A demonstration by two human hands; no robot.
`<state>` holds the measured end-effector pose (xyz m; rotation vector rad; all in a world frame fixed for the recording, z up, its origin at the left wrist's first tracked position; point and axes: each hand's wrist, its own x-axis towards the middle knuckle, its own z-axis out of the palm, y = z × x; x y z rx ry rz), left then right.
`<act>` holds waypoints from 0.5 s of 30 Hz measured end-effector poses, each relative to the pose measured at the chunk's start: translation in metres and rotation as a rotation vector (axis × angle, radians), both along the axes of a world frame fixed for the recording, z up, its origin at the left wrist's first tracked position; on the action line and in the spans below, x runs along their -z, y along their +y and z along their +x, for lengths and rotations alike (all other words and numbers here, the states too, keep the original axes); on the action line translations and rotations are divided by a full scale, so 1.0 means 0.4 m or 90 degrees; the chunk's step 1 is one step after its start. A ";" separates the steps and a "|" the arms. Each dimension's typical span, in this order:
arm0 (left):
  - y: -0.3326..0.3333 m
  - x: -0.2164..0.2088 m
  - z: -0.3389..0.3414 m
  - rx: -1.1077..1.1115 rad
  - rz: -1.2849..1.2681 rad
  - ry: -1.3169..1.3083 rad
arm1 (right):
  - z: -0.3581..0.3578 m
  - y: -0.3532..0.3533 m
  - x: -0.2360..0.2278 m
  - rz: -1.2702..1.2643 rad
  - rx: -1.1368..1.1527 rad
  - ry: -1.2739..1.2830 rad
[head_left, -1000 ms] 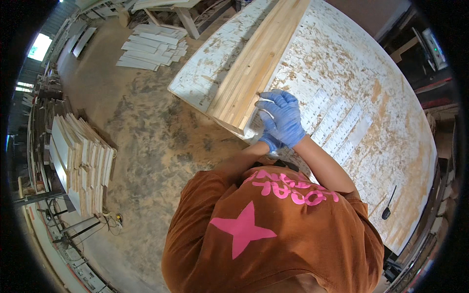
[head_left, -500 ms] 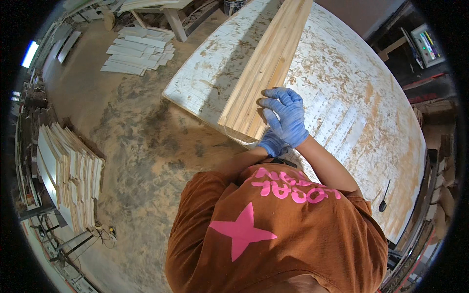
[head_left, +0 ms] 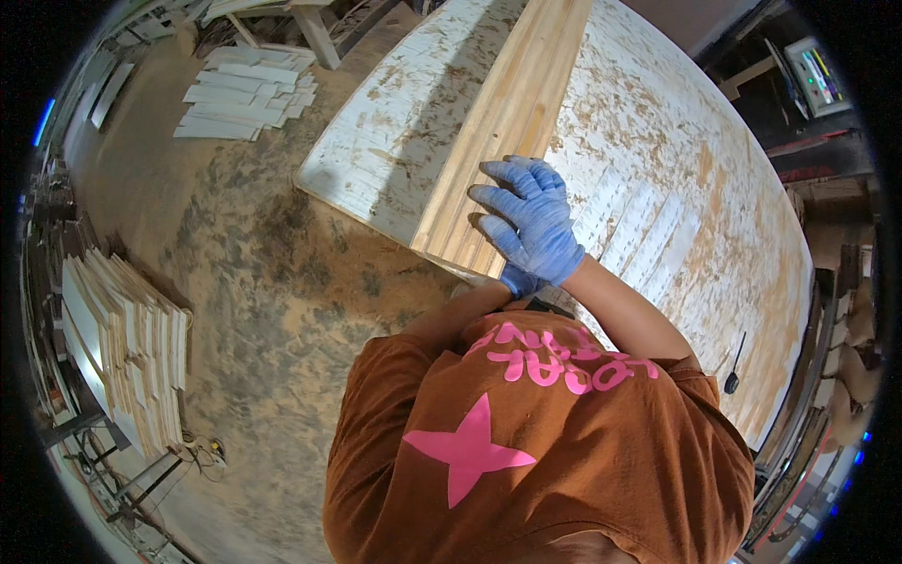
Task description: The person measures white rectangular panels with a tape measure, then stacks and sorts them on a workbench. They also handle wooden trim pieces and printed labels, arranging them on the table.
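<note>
Working left to right: a stack of pale boards [head_left: 127,348] is standing on the sawdust-covered floor [head_left: 282,282] at far left, and a second pile of boards [head_left: 244,89] is lying further off, near the top.

At centre, I am keeping a long wooden plank [head_left: 503,122] lying flat on the worn white worktable [head_left: 676,188], its near end almost at the table's near edge. My left hand [head_left: 519,280], in a blue glove, is mostly hidden under the right; I cannot tell how its fingers are set. My right hand [head_left: 531,216], also blue-gloved, is pressing palm-down on the plank's near end, fingers [head_left: 498,200] spread and extended, not wrapped around anything.

Judged step: seating or aligning the plank on the table. The next move is calling for steady downward pressure and a check against the table edge.

At far right, a dark-handled tool [head_left: 731,368] is lying on the table.
</note>
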<state>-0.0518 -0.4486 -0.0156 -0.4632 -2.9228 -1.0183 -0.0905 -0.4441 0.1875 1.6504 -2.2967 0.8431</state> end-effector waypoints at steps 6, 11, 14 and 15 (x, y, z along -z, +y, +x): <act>-0.011 0.013 0.009 0.016 0.006 0.001 | 0.012 -0.010 0.000 -0.002 0.014 -0.068; -0.048 -0.007 0.019 0.086 0.003 -0.004 | 0.020 -0.023 0.036 0.035 0.025 -0.027; -0.058 -0.005 0.018 0.088 -0.008 0.005 | 0.031 -0.037 -0.008 0.053 0.006 -0.088; -0.058 0.000 0.017 0.077 -0.006 0.013 | 0.046 -0.050 0.010 0.029 0.003 -0.092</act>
